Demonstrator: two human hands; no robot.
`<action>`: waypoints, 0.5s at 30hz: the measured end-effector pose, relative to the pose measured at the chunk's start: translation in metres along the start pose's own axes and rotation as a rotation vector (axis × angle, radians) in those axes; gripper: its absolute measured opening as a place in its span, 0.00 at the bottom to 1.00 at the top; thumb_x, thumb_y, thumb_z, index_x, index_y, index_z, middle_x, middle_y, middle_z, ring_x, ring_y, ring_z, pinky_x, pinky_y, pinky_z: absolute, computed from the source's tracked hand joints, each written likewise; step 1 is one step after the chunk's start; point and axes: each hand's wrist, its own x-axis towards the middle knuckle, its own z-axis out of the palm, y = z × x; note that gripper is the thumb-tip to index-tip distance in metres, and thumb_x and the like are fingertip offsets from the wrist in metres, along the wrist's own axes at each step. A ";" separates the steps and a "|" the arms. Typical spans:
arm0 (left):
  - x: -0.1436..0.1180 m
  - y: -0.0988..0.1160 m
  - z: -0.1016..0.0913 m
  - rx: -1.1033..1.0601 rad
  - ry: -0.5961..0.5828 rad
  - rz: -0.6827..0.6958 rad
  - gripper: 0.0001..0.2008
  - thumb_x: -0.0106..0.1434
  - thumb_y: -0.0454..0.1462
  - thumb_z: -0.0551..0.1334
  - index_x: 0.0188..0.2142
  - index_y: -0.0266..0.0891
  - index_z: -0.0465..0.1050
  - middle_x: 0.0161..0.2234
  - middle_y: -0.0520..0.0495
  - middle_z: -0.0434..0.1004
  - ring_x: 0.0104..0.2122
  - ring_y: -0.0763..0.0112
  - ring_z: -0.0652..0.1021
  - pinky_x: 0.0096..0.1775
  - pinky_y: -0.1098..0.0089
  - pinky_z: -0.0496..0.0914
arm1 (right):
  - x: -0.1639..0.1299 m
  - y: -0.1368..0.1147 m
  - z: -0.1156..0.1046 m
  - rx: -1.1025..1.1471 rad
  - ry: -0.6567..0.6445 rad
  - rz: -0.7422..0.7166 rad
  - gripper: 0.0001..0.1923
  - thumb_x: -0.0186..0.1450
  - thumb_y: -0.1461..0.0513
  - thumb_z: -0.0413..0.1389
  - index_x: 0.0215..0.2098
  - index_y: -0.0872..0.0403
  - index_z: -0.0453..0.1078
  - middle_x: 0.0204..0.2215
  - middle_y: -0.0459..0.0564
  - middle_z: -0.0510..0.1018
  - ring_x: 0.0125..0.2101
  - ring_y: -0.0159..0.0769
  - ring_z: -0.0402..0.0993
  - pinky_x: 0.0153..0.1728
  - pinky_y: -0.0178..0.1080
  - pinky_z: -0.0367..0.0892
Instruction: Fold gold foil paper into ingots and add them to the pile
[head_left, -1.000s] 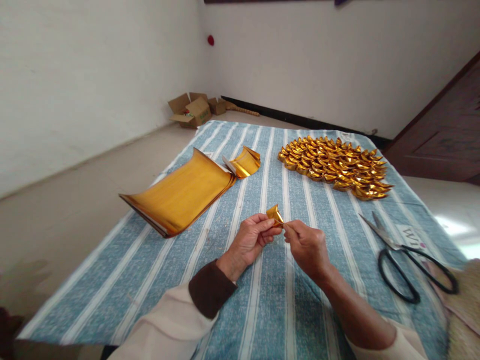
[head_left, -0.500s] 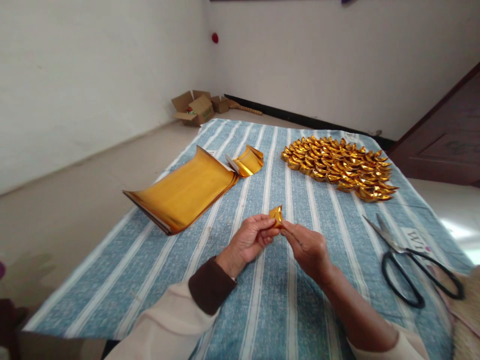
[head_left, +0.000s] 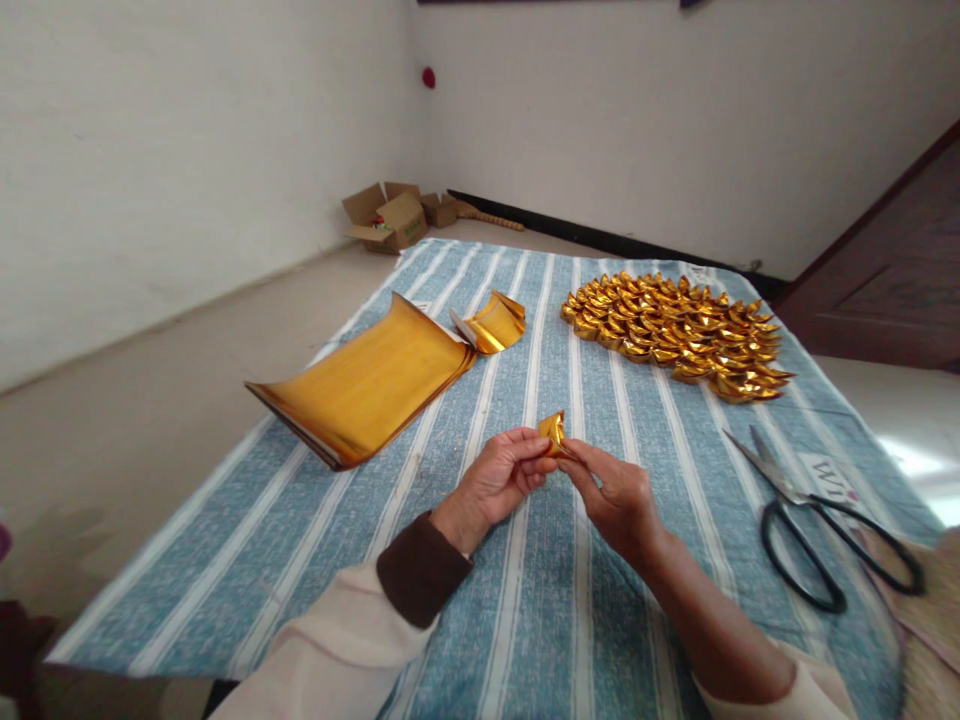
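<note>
Striped blue cloth (head_left: 525,620) covers the table. Both hands barely moved in the last second: left hand (head_left: 499,480) and right hand (head_left: 615,495) keep pinching the little gold paper fold (head_left: 553,432), fingertips squeezed closer, so creasing's ongoing. Scissors (head_left: 817,530) right, gold sheets (head_left: 367,385) left, finished gold pieces (head_left: 675,330) farther back.

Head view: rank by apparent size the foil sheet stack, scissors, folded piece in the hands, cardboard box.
1. Foil sheet stack, largest.
2. Scissors.
3. Cardboard box; it sits far back on the floor, so its true size may well exceed the scissors.
4. Folded piece, pinched between left hand and right hand, smallest.
</note>
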 end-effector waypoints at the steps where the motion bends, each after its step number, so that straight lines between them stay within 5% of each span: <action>1: 0.000 0.000 0.000 -0.004 -0.005 0.000 0.10 0.64 0.22 0.58 0.28 0.32 0.71 0.22 0.49 0.78 0.17 0.79 0.77 0.23 0.83 0.72 | 0.000 0.000 0.000 0.016 0.000 0.017 0.13 0.72 0.60 0.50 0.48 0.53 0.75 0.38 0.51 0.84 0.37 0.37 0.82 0.37 0.36 0.77; 15: -0.001 0.000 0.001 0.019 -0.003 0.001 0.07 0.62 0.23 0.60 0.30 0.31 0.72 0.25 0.48 0.79 0.19 0.80 0.78 0.25 0.82 0.72 | -0.001 0.002 0.000 0.070 -0.040 0.048 0.14 0.72 0.60 0.50 0.46 0.53 0.76 0.34 0.51 0.84 0.33 0.36 0.81 0.34 0.37 0.77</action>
